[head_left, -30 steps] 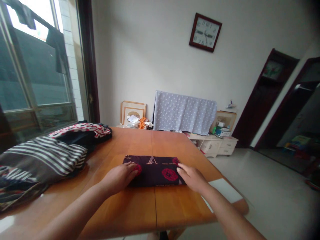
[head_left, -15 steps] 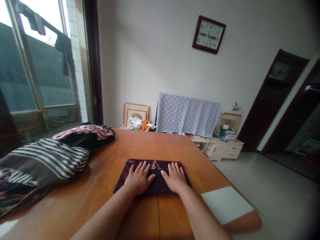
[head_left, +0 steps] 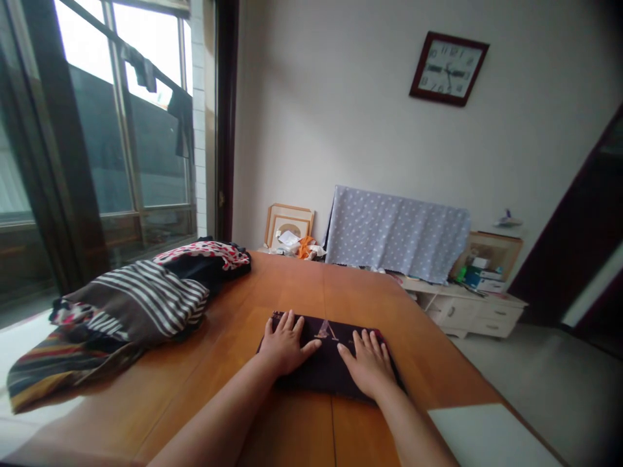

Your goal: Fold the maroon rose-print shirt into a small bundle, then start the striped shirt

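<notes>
A folded dark purple cloth point(head_left: 331, 348) with a pale printed letter-like mark lies flat on the wooden table point(head_left: 363, 301), near its front. My left hand point(head_left: 286, 344) rests palm down on the cloth's left part, fingers spread. My right hand point(head_left: 367, 364) lies the same way on its right part, close to the near edge. Neither hand grips the cloth. Most of the cloth's red print is hidden beneath my hands.
A heap of striped and patterned garments point(head_left: 139, 308) lies on the table's left side, with a red-and-white garment point(head_left: 207, 255) behind it. A white sheet point(head_left: 487, 436) sits at the near right corner. Past the table's far end stands a low white cabinet point(head_left: 462, 308).
My hands have moved from the cloth's sides onto its top and stayed there since the middle frame. The whole scene has shifted right in view, as my head turned left.
</notes>
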Tool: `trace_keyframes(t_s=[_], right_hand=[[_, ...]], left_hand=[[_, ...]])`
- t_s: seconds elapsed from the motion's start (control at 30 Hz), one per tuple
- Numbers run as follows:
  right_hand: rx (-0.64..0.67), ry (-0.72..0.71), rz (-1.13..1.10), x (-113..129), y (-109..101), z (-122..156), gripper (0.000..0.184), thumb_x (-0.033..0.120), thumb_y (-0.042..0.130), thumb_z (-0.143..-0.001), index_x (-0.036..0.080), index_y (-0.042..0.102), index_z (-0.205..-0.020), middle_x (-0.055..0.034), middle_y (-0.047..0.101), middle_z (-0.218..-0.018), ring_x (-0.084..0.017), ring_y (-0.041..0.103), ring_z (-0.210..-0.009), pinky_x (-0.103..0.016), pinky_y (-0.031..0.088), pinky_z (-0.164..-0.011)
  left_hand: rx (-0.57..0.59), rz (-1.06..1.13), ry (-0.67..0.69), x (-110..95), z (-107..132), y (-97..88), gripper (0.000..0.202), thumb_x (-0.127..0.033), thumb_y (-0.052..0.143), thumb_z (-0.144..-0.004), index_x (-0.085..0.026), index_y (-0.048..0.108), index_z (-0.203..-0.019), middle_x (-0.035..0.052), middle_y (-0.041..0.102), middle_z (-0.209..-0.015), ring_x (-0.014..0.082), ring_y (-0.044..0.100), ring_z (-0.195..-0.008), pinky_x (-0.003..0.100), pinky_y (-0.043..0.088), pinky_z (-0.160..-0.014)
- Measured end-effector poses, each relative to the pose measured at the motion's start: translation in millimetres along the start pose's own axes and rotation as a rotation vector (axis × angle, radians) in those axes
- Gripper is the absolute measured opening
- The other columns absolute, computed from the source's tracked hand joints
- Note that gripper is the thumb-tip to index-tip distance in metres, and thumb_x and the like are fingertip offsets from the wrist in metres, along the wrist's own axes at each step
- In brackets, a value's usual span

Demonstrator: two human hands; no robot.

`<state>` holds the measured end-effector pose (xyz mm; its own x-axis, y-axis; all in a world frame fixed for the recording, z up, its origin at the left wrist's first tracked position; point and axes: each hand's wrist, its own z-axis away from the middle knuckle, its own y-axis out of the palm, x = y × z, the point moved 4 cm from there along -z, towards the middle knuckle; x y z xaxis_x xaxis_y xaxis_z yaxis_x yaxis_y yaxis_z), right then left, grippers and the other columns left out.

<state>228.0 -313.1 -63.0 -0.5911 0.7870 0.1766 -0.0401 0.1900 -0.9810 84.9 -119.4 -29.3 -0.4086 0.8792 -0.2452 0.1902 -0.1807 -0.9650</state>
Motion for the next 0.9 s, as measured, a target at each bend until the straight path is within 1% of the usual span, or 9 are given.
trace_keyframes(t_s=[0.1, 0.2, 0.33, 0.47, 0.63, 0.8, 0.9], right_hand=[[-0.013, 0.0, 0.002, -2, 3, -1, 0.092, 0.076, 0.02, -0.094, 0.013, 0.031, -0.159, -0.0164, 0.026, -0.165, -0.036, 0.012, -0.155, -0.06, 0.012, -0.122], [-0.028, -0.008, -0.001, -3, 6, -2, 0.093, 0.077, 0.019, -0.093, 0.013, 0.033, -0.159, -0.0165, 0.026, -0.164, -0.036, 0.014, -0.155, -0.061, 0.014, -0.122], [-0.026, -0.006, 0.008, -5, 8, -3, 0.094, 0.078, 0.019, -0.093, 0.013, 0.034, -0.158, -0.0163, 0.027, -0.164, -0.036, 0.015, -0.154, -0.06, 0.014, -0.122], [-0.029, -0.008, 0.007, -5, 8, -3, 0.092, 0.078, 0.02, -0.093, 0.014, 0.034, -0.158, -0.0166, 0.027, -0.164, -0.036, 0.015, -0.155, -0.061, 0.015, -0.122], [-0.009, -0.001, 0.01, -3, 5, -3, 0.09, 0.076, 0.02, -0.094, 0.015, 0.032, -0.159, -0.0157, 0.026, -0.165, -0.034, 0.014, -0.155, -0.061, 0.013, -0.122], [0.036, 0.018, -0.003, 1, -2, -1, 0.09, 0.075, 0.022, -0.094, 0.014, 0.03, -0.16, -0.0151, 0.023, -0.166, -0.033, 0.009, -0.156, -0.057, 0.01, -0.124], [0.045, 0.024, -0.013, 3, -6, 0, 0.089, 0.074, 0.023, -0.095, 0.015, 0.029, -0.16, -0.0151, 0.023, -0.166, -0.032, 0.009, -0.156, -0.056, 0.01, -0.123]], left_hand=[[0.008, 0.02, -0.044, 14, -3, 1.3, 0.098, -0.086, 0.017, -0.084, -0.024, 0.036, -0.158, 0.0152, 0.019, -0.168, 0.0357, 0.01, -0.156, 0.068, 0.005, -0.12], [0.027, 0.027, -0.049, 20, -4, 1.4, 0.098, -0.087, 0.021, -0.083, -0.026, 0.035, -0.158, 0.015, 0.019, -0.168, 0.0372, 0.009, -0.156, 0.072, 0.002, -0.118], [0.002, 0.032, -0.054, 28, -4, -0.9, 0.094, -0.083, 0.016, -0.087, -0.025, 0.033, -0.159, 0.0134, 0.016, -0.169, 0.0355, 0.008, -0.156, 0.073, -0.002, -0.117], [0.017, 0.006, -0.09, 39, -3, 0.8, 0.094, -0.081, 0.015, -0.088, -0.022, 0.031, -0.16, 0.0134, 0.013, -0.169, 0.037, 0.008, -0.156, 0.074, -0.002, -0.116], [0.019, -0.009, -0.106, 40, -2, 1.9, 0.095, -0.082, 0.017, -0.087, -0.023, 0.03, -0.16, 0.0127, 0.012, -0.169, 0.0387, 0.008, -0.156, 0.076, -0.002, -0.115], [0.005, -0.028, -0.106, 36, -2, 0.2, 0.095, -0.083, 0.016, -0.087, -0.022, 0.033, -0.159, 0.0147, 0.016, -0.169, 0.0398, 0.011, -0.155, 0.077, 0.0, -0.113], [0.001, -0.045, -0.13, 36, 0, -3.7, 0.092, -0.081, 0.017, -0.089, -0.022, 0.035, -0.158, 0.0163, 0.018, -0.168, 0.0406, 0.012, -0.155, 0.076, 0.001, -0.114]])
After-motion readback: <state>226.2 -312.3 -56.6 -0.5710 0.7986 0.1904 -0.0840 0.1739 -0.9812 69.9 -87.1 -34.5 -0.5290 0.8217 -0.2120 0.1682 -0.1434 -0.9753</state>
